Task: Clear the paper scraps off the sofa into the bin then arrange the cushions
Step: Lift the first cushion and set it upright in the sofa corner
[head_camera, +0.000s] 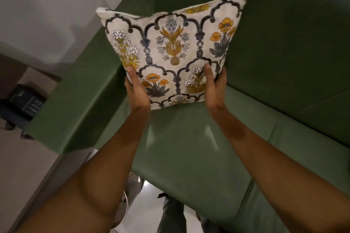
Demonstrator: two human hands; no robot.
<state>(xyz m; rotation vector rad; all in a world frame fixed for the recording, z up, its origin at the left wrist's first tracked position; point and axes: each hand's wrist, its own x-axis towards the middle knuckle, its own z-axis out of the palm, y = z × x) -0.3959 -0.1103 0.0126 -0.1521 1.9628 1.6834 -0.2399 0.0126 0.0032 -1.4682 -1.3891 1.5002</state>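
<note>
Left hand: it is closing on the lower left edge of the cushion, thumb lying on the printed face, the other fingers hidden behind the fabric.
Cushion: it is standing upright in the corner of the sofa, between the left armrest and the backrest; I cannot tell if its lower edge is touching the seat or is just above it.
Cushion axis: the cushion is nearly square, so no long axis; its top edge is tilting up to the right, and the face is turning toward the camera.
Right hand: it is closing on the lower right edge in the same way, thumb in front, fingers behind.
Cushion relative to the grip: most of it is rising above and beyond both hands, which are holding only the two bottom corners.
Nearer hand: both seem equally near.
Paper scraps: none is showing on the visible seat.
Coming move, as I judge: it is depending on pushing the top back toward the backrest, just behind it.
</note>
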